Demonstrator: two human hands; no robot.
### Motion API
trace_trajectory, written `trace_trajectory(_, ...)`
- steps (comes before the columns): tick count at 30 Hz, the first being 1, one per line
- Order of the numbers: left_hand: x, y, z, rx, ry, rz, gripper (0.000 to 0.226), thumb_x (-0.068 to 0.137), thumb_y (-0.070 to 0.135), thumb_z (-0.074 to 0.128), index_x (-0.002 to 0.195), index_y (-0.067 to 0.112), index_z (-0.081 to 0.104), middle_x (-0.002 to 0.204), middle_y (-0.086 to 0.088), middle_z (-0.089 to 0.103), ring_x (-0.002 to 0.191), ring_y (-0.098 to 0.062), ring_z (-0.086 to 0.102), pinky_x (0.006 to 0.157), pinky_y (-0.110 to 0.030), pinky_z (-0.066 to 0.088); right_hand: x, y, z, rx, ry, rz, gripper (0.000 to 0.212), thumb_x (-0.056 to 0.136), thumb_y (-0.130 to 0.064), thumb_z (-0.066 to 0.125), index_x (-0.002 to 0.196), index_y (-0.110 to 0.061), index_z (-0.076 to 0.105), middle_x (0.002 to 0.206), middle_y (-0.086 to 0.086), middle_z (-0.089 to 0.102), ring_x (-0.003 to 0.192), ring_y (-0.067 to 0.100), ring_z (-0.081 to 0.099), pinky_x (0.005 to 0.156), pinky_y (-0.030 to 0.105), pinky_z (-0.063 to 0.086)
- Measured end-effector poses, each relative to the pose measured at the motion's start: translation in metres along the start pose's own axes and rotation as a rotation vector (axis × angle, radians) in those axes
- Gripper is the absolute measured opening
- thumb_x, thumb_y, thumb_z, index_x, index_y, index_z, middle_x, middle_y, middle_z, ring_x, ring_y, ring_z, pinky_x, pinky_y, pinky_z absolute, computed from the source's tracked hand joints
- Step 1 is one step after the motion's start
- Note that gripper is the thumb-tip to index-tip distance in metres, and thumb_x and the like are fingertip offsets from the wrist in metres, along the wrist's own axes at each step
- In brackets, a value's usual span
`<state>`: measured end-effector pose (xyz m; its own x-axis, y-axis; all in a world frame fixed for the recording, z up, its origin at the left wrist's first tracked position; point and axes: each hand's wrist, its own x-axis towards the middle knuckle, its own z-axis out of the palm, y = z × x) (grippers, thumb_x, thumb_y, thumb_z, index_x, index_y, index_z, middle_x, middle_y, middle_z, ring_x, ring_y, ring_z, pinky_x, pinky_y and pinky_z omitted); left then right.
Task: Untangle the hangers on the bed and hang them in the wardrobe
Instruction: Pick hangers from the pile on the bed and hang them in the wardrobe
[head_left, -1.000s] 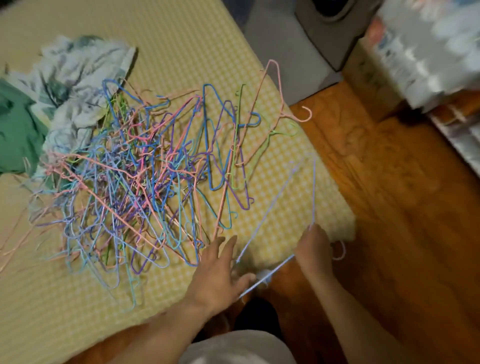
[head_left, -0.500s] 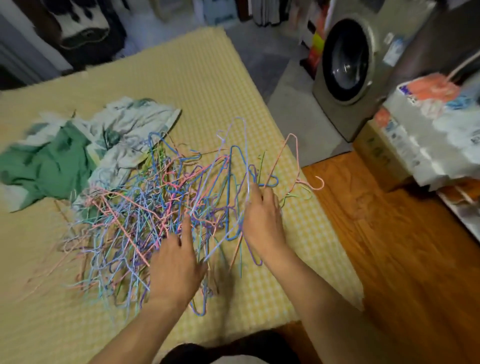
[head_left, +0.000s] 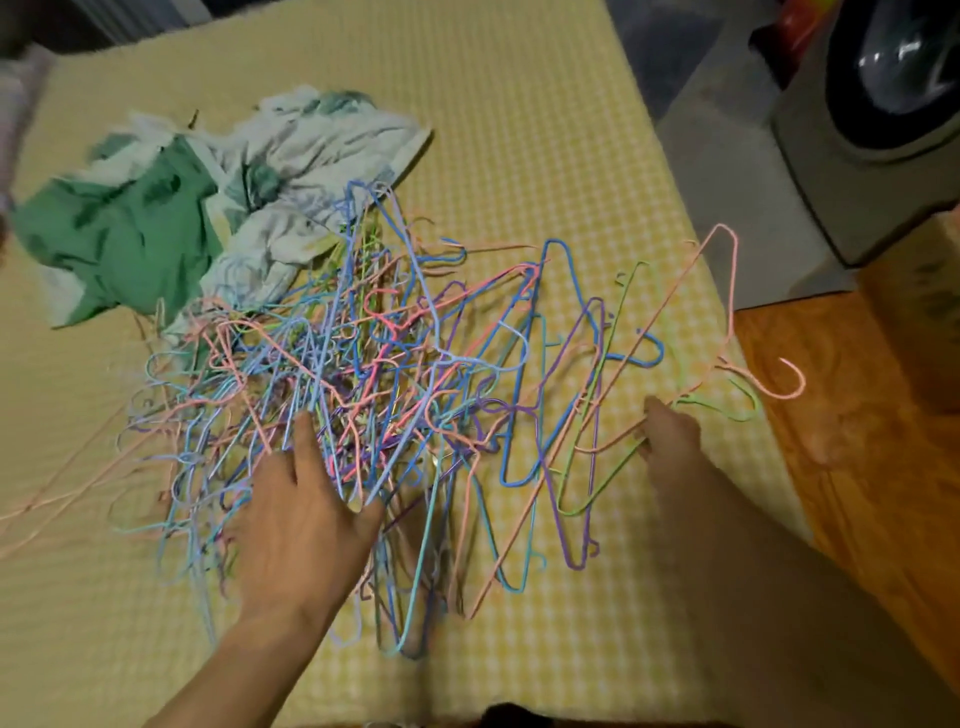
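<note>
At four o'clock of the tangle (head_left: 363, 395), the right hand (head_left: 670, 441) pinches a pink hanger (head_left: 727, 291); best the spread left hand (head_left: 301, 525) pins the rest.

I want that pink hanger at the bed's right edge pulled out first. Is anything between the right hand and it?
Nothing separates them: the right hand already reaches the pink hanger. But a green hanger and a purple one cross its lower part, so it may snag.
</note>
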<state>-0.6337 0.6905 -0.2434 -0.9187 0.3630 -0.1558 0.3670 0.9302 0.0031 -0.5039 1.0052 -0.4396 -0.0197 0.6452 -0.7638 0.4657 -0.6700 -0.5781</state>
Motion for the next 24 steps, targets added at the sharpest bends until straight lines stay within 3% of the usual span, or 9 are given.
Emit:
trace_trajectory(3,-0.001,-0.007,0.004,-0.027,-0.029,-0.038,0.112,0.071,0.046,0.079,0.156,0.009,0.018,0.113,-0.022,0.052,0.104,-0.043,0.053,0.079,-0.048,0.048,0.003,-0.015,0.007,-0.008,0.006,-0.002,0.033,0.092,-0.012,0.055,0.123,0.000,0.058,0.105,0.019,0.064,0.098,0.034,0.066,0.071,0.029,0.050)
trace_trajectory(5,-0.006,-0.011,0.002,-0.067,-0.033,-0.070,0.112,0.069,0.045,0.080,0.156,0.009,0.018,0.116,-0.024,0.052,0.105,-0.045,0.053,0.082,-0.050,0.048,-0.008,0.002,0.002,-0.042,-0.011,-0.029,0.026,0.091,-0.006,0.049,0.116,-0.009,0.054,0.087,0.009,0.056,0.078,0.027,0.064,0.067,0.030,0.052)
trace_trajectory(7,-0.014,-0.011,-0.007,-0.116,-0.050,-0.086,0.111,0.070,0.043,0.079,0.156,0.012,0.016,0.116,-0.026,0.052,0.106,-0.046,0.052,0.083,-0.051,0.048,-0.017,0.029,-0.020,-0.020,-0.048,-0.007,0.021,0.087,-0.014,0.050,0.107,-0.021,0.047,0.085,0.008,0.053,0.065,0.026,0.063,0.073,0.046,0.058)
trace_trajectory(9,-0.023,-0.010,-0.013,-0.154,-0.070,-0.098,0.110,0.071,0.043,0.078,0.156,0.014,0.014,0.117,-0.027,0.052,0.108,-0.046,0.051,0.082,-0.052,0.048,-0.029,0.056,-0.044,0.036,-0.076,0.037,0.019,0.090,-0.016,0.048,0.108,-0.022,0.044,0.090,0.013,0.054,0.069,0.030,0.064,0.077,0.054,0.057)
trace_trajectory(12,-0.037,-0.004,-0.017,-0.230,-0.102,-0.100,0.109,0.073,0.044,0.078,0.156,0.013,0.016,0.126,-0.026,0.050,0.116,-0.044,0.047,0.089,-0.052,0.045,-0.078,0.067,-0.076,0.108,-0.042,0.092,0.023,0.098,-0.016,0.043,0.120,-0.015,0.049,0.097,0.019,0.063,0.062,0.027,0.066,0.058,0.039,0.059)
trace_trajectory(14,-0.048,0.002,-0.017,-0.272,-0.143,-0.098,0.107,0.073,0.041,0.079,0.156,0.012,0.018,0.131,-0.023,0.048,0.120,-0.041,0.046,0.092,-0.050,0.043,-0.103,0.078,-0.092,0.204,-0.005,0.127,0.018,0.103,-0.023,0.038,0.113,-0.017,0.052,0.079,0.014,0.061,0.046,0.023,0.061,0.045,0.035,0.055)
trace_trajectory(18,-0.070,0.009,-0.014,-0.353,-0.230,-0.063,0.104,0.074,0.036,0.078,0.156,0.020,0.017,0.127,-0.018,0.050,0.118,-0.038,0.048,0.094,-0.050,0.046,-0.141,0.077,-0.107,0.357,0.014,0.099,0.016,0.104,-0.013,0.037,0.104,-0.023,0.049,0.085,0.009,0.054,0.061,0.025,0.062,0.050,0.034,0.055)
trace_trajectory(21,-0.085,0.017,-0.020,-0.460,-0.263,-0.024,0.078,0.082,0.028,0.074,0.150,0.030,0.036,0.130,-0.013,0.046,0.119,-0.026,0.048,0.100,-0.044,0.042,-0.177,0.057,-0.110,0.481,-0.082,0.047,0.019,0.102,-0.008,0.038,0.105,-0.022,0.050,0.086,0.009,0.057,0.067,0.024,0.067,0.054,0.039,0.057)
trace_trajectory(24,-0.093,0.032,-0.038,-0.726,-0.377,-0.080,0.038,0.094,0.015,0.060,0.129,0.028,0.062,0.129,-0.012,0.047,0.108,-0.016,0.058,0.092,-0.019,0.045,-0.213,0.031,-0.101,0.605,-0.168,-0.002,0.024,0.099,-0.005,0.043,0.117,-0.019,0.048,0.086,0.010,0.058,0.072,0.027,0.068,0.052,0.041,0.056)
